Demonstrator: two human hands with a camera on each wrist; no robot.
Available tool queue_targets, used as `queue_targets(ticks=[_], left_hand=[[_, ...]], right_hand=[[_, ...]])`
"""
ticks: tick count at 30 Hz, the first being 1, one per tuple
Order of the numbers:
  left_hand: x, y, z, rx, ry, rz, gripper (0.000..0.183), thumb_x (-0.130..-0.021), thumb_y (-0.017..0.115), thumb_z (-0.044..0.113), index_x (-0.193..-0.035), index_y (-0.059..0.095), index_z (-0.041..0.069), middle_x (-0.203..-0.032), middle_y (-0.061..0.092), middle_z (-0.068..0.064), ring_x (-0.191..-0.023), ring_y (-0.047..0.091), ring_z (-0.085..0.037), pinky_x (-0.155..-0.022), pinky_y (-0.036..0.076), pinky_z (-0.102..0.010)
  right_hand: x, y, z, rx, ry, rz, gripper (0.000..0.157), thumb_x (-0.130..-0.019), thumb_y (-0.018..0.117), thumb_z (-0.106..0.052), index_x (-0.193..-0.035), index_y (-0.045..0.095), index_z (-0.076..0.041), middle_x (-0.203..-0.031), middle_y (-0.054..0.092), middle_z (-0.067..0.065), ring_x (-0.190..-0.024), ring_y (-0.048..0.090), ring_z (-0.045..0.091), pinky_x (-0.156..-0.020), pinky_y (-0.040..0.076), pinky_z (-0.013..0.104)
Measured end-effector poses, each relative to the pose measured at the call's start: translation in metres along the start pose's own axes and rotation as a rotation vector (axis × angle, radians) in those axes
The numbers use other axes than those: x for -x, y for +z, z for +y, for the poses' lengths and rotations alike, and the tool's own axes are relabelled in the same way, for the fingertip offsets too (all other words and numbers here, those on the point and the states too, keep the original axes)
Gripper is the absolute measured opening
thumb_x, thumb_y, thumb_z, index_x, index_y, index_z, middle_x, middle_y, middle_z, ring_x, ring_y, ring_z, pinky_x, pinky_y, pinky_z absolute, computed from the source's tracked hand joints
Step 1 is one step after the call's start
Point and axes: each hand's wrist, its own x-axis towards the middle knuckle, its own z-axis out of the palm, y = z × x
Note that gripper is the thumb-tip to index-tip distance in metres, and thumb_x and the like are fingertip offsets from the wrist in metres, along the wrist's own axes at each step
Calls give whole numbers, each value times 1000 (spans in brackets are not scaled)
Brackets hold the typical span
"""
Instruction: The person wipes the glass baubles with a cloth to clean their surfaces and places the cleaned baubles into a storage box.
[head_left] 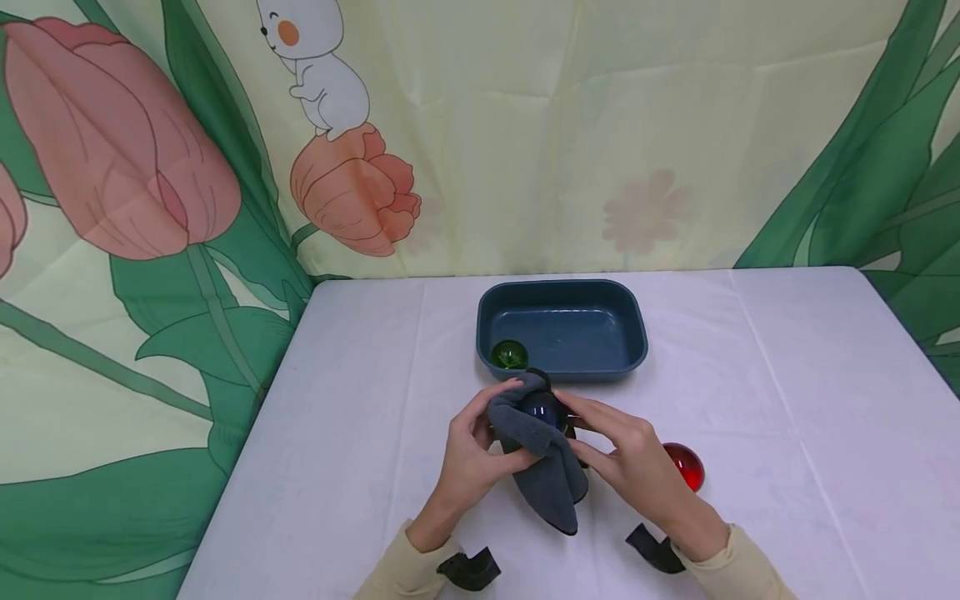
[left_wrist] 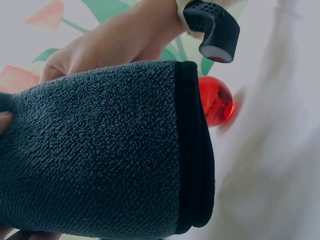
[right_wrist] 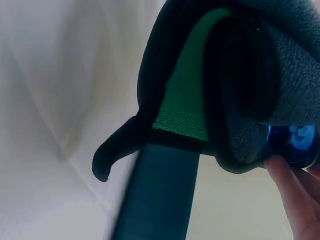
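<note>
My left hand (head_left: 472,462) grips a folded dark grey cloth (head_left: 551,483) with black edging, fingers behind it and thumb in front. A shiny dark blue ball (head_left: 543,408) sits in the fold of the cloth. At its right side, my right hand (head_left: 637,454) holds the ball between thumb and fingers. The right wrist view shows fingertips against the blue ball (right_wrist: 300,142) beside the cloth (right_wrist: 295,65), whose underside looks green there. In the left wrist view the cloth (left_wrist: 100,150) hides most of both hands' fingers.
A dark blue rectangular tub (head_left: 585,333) stands just beyond the hands, with a green glass ball (head_left: 510,354) in its near left corner. A red ball (head_left: 686,467) lies on the white tablecloth (head_left: 787,417), partly behind the right wrist. Black straps hang at both wrists.
</note>
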Motion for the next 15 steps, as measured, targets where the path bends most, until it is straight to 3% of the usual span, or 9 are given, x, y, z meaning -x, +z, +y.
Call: queue_targets(ticks=[4,8,11,15], left_hand=[[0,0,1,-2,2,-2,65,-76,78,-8,-135,55,3,-138,55,-19,-118,62,-20,-98,53,-33],[0,-1,2,0,8,-17,65,-75,78,-8,-135,55,2,-138,55,-20,-118,62,-20,-99,53,-33],[0,-2,1,-4,17,-23,65,-76,78,-8,-135,54,1,-137,55,-21,-119,62,-20,-100,52,-33],[0,-3,1,6,27,-24,65,-76,77,-9,-135,54,0,-137,55,-23,-122,60,-20,-101,51,-32]], right_hand=[[-1,-2,0,-2,-8,-14,73,-70,84,4,-137,58,-5,-126,68,14,-105,70,27,-91,48,10],[0,-6,1,0,-50,-32,59,-86,73,-25,-139,57,-6,-133,64,12,-116,65,24,-97,44,11],[-2,-8,4,31,-142,-61,56,-95,55,-41,-140,56,-8,-141,58,10,-127,58,21,-102,41,14],[-3,-6,6,71,-292,-67,48,-101,46,-37,-137,60,-8,-142,56,12,-131,54,21,-105,39,18]])
